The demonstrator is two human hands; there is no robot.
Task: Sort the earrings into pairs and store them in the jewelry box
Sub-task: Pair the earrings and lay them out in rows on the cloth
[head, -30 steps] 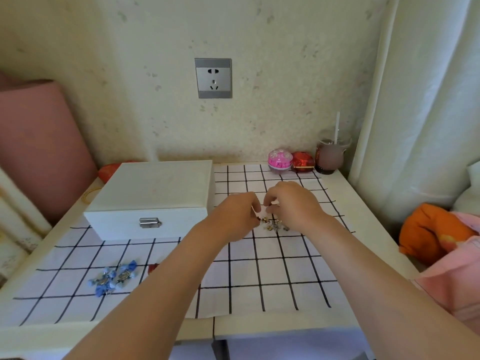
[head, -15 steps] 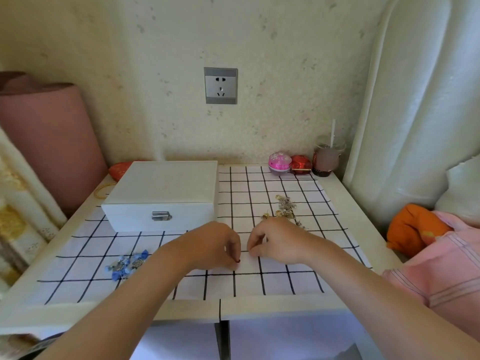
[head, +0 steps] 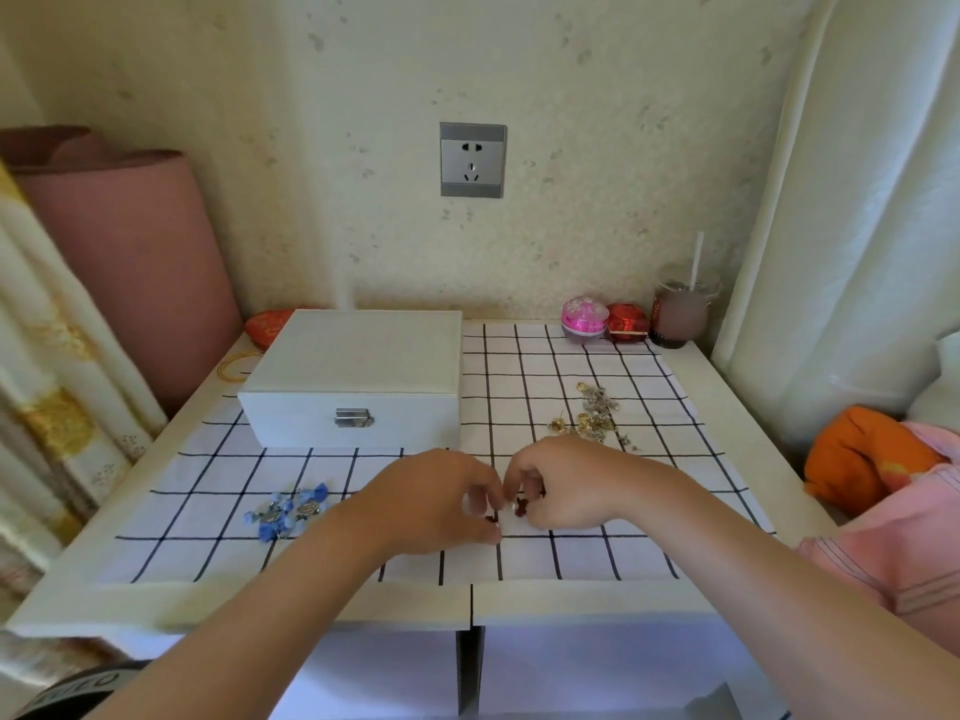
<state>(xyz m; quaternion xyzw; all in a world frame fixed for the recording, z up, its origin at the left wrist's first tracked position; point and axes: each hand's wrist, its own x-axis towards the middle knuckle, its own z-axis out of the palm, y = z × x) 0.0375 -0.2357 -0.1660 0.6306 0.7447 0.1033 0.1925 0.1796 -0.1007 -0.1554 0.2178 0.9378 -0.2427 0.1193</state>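
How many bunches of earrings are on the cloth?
3: blue ones on the left, a gold and silver pile on the right, tiny red ones between the left hand and right hand. More may hide under them.

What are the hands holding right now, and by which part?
Left hand and right hand pinch small dark red earrings; which part is too small to tell.

Wall: I see a grey rectangular power socket [head: 472, 160].
Back right corner: round pink lidded tin [head: 584, 318], touching a shiny red box [head: 627, 324]; beside them a clear cup of pinkish drink [head: 680, 317].
Tabletop: white cloth with black grid lines [head: 524, 366].
Left: dusty-pink rolled mat [head: 130, 262]; thin gold bangle [head: 235, 366].
Right: I make out a white curtain [head: 857, 200] and an orange fabric bundle [head: 857, 459].
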